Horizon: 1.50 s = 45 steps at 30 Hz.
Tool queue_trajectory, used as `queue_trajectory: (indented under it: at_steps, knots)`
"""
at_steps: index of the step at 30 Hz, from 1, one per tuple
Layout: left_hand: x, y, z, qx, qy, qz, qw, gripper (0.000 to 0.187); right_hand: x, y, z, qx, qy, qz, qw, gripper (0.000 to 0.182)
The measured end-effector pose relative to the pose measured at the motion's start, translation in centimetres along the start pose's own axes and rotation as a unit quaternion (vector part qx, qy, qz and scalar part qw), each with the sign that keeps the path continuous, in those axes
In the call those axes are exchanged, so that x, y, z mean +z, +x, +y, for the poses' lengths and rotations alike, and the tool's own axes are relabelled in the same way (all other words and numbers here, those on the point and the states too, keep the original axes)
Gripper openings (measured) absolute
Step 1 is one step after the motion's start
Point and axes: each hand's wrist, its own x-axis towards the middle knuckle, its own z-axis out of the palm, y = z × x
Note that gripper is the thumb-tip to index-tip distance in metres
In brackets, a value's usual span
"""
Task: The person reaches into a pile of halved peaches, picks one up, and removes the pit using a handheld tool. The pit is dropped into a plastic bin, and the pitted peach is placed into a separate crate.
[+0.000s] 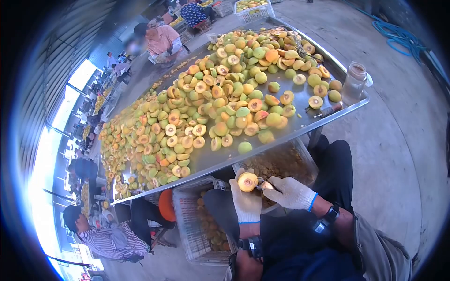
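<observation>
Head view, toward five o'clock: clasping halved fruit [247, 181] in left hand [246, 206], small tool [266, 185] in right hand [294, 193]; could jab palm by overpressing.

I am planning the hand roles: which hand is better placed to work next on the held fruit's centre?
Right, probably: the right hand holds the tool close to the fruit, while the left hand supports it, cut face exposed.

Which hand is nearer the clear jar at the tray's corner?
Right: the right hand is on the near side of the tray, left of the jar; the left hand is farther left.
</observation>
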Motion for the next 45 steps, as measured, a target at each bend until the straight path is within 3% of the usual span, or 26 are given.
queue_trajectory:
  at_steps: [9, 16, 24, 31, 33, 39, 45]
  knots:
    - [2.2, -0.4, -0.3, -0.004, 0.093, 0.109, 0.990, 0.070, 1.8, 0.7, -0.8, -0.002, -0.015, -0.011, 1.000, 0.046]
    - [2.8, -0.5, -0.7, -0.025, 0.051, 0.064, 0.996, 0.059, 2.7, 0.4, -1.1, 0.008, 0.011, 0.031, 0.999, 0.051]
    - [3.0, -0.9, -0.8, 0.043, 0.089, 0.104, 0.990, 0.047, 3.4, 0.6, -1.3, 0.011, 0.030, 0.033, 0.999, 0.051]
    - [4.1, -0.9, 0.3, 0.009, 0.100, 0.118, 0.988, 0.049, 3.8, 0.3, -1.6, 0.031, 0.059, 0.013, 0.998, 0.053]
    - [5.6, -1.4, 0.7, 0.011, 0.100, 0.183, 0.978, 0.051, 3.7, 0.1, -2.0, 0.022, 0.060, 0.017, 0.998, 0.053]
    - [6.0, -1.5, 1.2, 0.034, 0.173, 0.173, 0.969, 0.054, 3.7, -0.6, -2.9, 0.028, 0.077, 0.029, 0.996, 0.044]
    - [6.4, -1.2, 1.2, 0.028, 0.144, 0.145, 0.978, 0.055, 4.8, -0.8, -2.3, 0.009, 0.107, 0.082, 0.991, 0.041]
